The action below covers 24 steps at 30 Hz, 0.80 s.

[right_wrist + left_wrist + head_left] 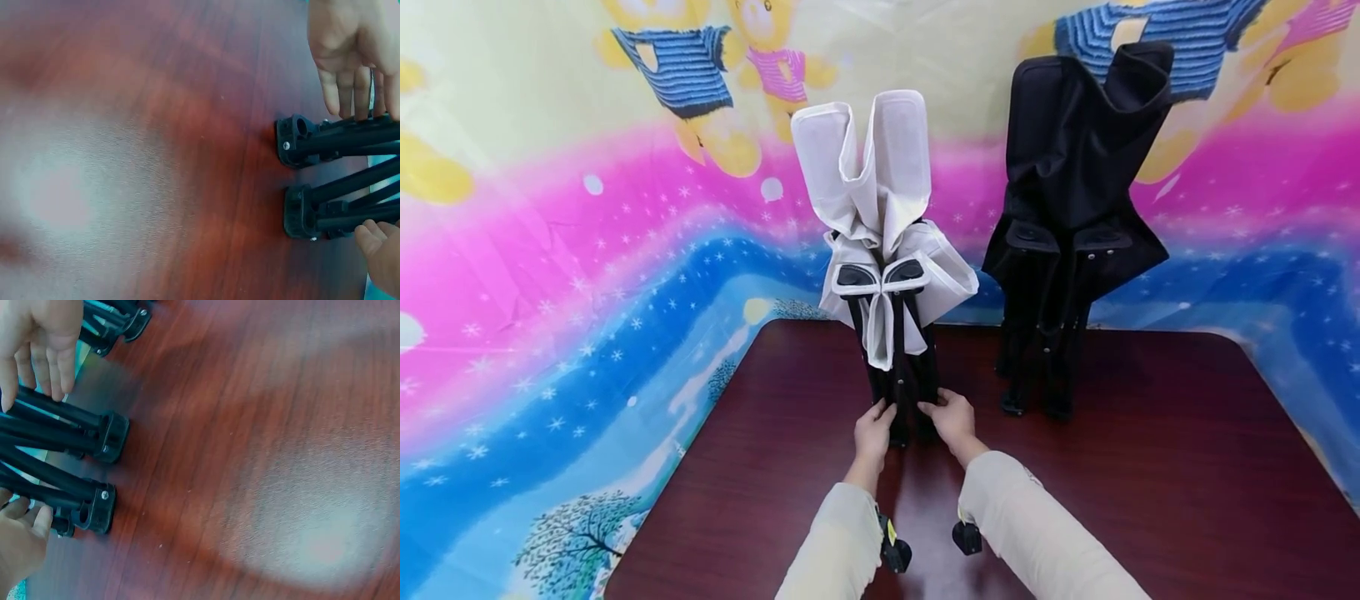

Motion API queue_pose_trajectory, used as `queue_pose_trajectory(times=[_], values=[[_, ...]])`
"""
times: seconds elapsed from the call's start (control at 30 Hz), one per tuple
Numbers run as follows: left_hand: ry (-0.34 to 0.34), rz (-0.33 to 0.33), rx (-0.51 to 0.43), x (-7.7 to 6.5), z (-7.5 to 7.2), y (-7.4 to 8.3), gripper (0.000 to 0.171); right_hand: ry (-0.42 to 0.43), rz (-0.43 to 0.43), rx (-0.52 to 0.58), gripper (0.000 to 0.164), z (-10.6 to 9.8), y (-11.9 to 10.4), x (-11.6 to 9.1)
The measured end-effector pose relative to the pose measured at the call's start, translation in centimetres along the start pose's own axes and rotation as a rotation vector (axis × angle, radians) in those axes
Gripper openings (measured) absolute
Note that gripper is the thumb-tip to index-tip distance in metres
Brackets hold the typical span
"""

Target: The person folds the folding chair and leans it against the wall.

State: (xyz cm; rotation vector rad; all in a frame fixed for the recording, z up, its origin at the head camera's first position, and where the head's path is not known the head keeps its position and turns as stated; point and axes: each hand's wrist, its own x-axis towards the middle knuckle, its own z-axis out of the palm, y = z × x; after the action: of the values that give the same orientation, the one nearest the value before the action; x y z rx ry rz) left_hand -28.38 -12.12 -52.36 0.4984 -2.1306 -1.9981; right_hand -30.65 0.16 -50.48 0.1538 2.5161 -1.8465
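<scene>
A folded camping chair with white fabric [902,154] and black legs [906,379] stands upright on the table. My left hand [872,433] is at the left side of its legs, low down, and my right hand [955,421] is at the right side. From the left wrist view, the fingers of my right hand [44,344] look fairly straight, their tips at a black leg tube. The right wrist view shows my left hand [356,50] in much the same pose. Black plastic feet [114,437] cap the leg tubes. Parts of both hands run out of the wrist views.
A second folded chair, all black [1067,167], stands upright to the right on the dark red-brown table [760,467]. Behind them hangs a colourful cloth [625,275] with bears and snowflakes. Black wrist cameras [895,550] sit below both sleeves.
</scene>
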Motion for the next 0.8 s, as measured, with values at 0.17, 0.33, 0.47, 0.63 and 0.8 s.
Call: queue_pose_trajectory(times=[0.17,0.33,0.47,0.63,0.8], values=[[-0.073,-0.002,0.038,1.2,-0.1,-0.3,0.045,-0.060,0.039,0.081,0.057,0.0,0.2,0.8],[-0.143,0.060,0.053,4.8,0.1,-4.6,0.052,-0.158,0.068,0.175,0.059,-0.2,0.6,1.6],[-0.187,-0.018,0.088,3.8,0.0,-2.2,0.057,-0.220,0.067,0.190,0.060,-0.5,0.5,2.1],[-0.229,-0.076,0.089,0.5,0.0,2.9,0.053,-0.230,0.091,0.162,0.066,-0.6,0.3,2.4],[-0.206,-0.078,0.097,2.2,0.5,0.9,0.056,-0.235,0.115,0.170,0.070,-0.7,0.3,2.7]])
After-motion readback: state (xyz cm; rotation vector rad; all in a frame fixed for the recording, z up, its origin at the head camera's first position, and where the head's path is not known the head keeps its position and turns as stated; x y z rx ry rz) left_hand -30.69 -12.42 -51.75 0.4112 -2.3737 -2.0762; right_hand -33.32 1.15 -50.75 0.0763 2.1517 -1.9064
